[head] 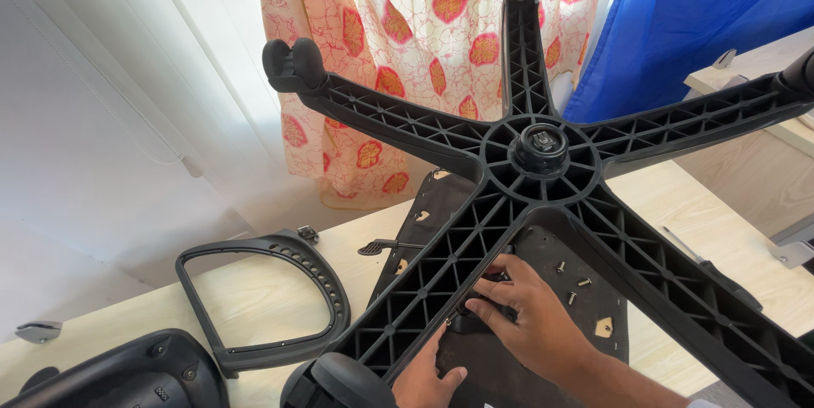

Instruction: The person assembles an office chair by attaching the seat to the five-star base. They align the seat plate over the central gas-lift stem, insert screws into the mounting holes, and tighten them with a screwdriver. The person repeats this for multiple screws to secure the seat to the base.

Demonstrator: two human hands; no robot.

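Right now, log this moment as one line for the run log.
scene: upturned chair base over seat | right hand: on mechanism beneath base | left hand: at seat edge | loose: screws, armrest

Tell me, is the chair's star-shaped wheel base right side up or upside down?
Upside down. The wheel base shows its ribbed underside, and its wheels point up instead of resting on the floor.

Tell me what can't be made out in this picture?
- Head view: left hand fingertips, hidden under a chair base spoke.
- What the right hand fingers press on, covered by them.
- Rightmost caster, cut off by the frame edge.
- Loose screws: type too small to tell.
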